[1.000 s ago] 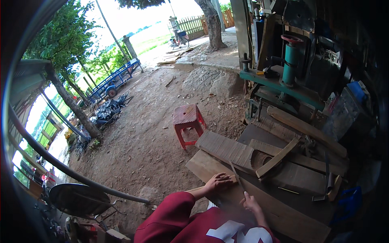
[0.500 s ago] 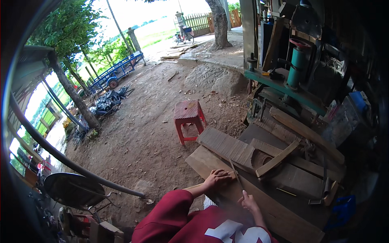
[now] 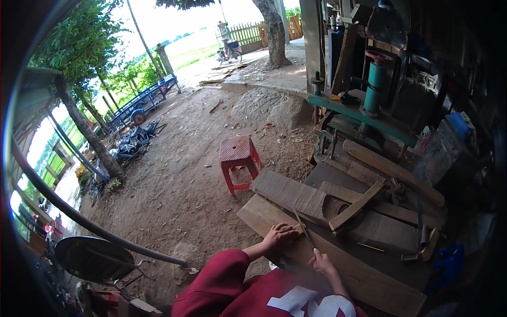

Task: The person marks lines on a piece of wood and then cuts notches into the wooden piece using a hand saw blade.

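Note:
My right hand (image 3: pixel 323 263) is closed round the handle end of a long slim file (image 3: pixel 302 223), whose blade points away from me and to the left. Beside the blade, my left hand (image 3: pixel 281 235) presses down with its fingers together over a small piece of wood (image 3: pixel 300 229), mostly hidden beneath them. Under both hands lies a wide brown wooden board (image 3: pixel 359 269), slanting from upper left to lower right. The file's blade crosses close to the left fingertips, at the small piece's edge.
Beyond the board lie a ridged wooden slab (image 3: pixel 288 191), a loose wooden bar (image 3: pixel 358 205), a yellow pencil-like stick (image 3: pixel 371 246) and a metal-headed hammer-like tool (image 3: pixel 424 240). A red plastic stool (image 3: pixel 236 152) stands ahead. A green machine (image 3: pixel 375 87) is at the right.
The whole view has shifted slightly, so the stool and yard sit a little further left and lower. Both hands keep nearly the same places, with the file still in the right.

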Action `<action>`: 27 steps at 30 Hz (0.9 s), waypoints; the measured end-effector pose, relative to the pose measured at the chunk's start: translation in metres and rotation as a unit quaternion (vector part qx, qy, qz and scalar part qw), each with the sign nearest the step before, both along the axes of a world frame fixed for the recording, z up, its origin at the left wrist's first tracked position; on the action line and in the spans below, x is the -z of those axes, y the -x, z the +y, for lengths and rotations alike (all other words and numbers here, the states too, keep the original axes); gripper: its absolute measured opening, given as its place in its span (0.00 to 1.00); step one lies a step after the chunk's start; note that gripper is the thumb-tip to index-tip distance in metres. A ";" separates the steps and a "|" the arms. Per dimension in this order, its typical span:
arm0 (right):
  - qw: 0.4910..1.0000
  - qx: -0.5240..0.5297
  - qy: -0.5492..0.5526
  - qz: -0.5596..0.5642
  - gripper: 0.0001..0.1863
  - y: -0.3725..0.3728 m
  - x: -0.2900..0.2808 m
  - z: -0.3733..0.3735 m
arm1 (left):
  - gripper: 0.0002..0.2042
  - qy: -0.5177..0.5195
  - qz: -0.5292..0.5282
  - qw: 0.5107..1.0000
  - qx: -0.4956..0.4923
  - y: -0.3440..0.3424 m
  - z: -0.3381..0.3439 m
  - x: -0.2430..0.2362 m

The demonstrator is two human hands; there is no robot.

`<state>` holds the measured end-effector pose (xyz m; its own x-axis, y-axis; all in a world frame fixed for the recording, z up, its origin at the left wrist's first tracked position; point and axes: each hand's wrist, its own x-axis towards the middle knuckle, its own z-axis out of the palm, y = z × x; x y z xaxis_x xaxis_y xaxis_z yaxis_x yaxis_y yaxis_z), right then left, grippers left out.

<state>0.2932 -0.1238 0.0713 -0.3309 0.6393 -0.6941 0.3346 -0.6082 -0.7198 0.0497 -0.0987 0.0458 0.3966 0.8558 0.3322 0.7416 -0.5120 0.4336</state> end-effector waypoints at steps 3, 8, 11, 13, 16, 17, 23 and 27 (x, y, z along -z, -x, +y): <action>1.000 0.011 0.001 0.003 0.33 0.002 0.001 0.000 | 0.18 -0.020 -0.001 1.000 0.004 0.000 0.003 -0.002; 1.000 0.004 -0.018 0.003 0.33 0.007 0.000 -0.002 | 0.19 -0.051 0.002 0.999 0.017 0.002 0.000 -0.008; 1.000 0.007 -0.020 -0.003 0.33 0.003 0.006 -0.004 | 0.18 -0.078 0.005 0.997 0.021 -0.003 0.004 -0.002; 0.999 0.007 -0.022 -0.028 0.33 0.000 0.008 -0.008 | 0.17 -0.079 0.000 0.997 0.027 -0.006 0.001 0.007; 0.996 0.044 -0.074 -0.038 0.35 0.008 0.029 -0.010 | 0.17 -0.052 -0.028 0.997 0.049 -0.002 0.008 0.011; 0.997 0.037 -0.067 -0.016 0.35 0.010 0.029 -0.010 | 0.17 -0.059 -0.003 0.997 0.045 0.002 0.003 0.009; 0.997 0.034 -0.069 -0.011 0.36 0.019 0.029 -0.002 | 0.10 -0.073 0.029 0.997 0.024 -0.012 0.004 -0.022; 0.995 0.057 -0.076 -0.025 0.36 0.011 0.018 -0.004 | 0.09 -0.077 0.068 0.994 0.047 -0.019 0.011 -0.020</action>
<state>0.2818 -0.1274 0.0530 -0.2176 0.7696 -0.6003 0.3072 -0.5298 -0.7905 0.0684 -0.0875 0.0658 0.5227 0.7558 0.3945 0.7337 -0.6344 0.2434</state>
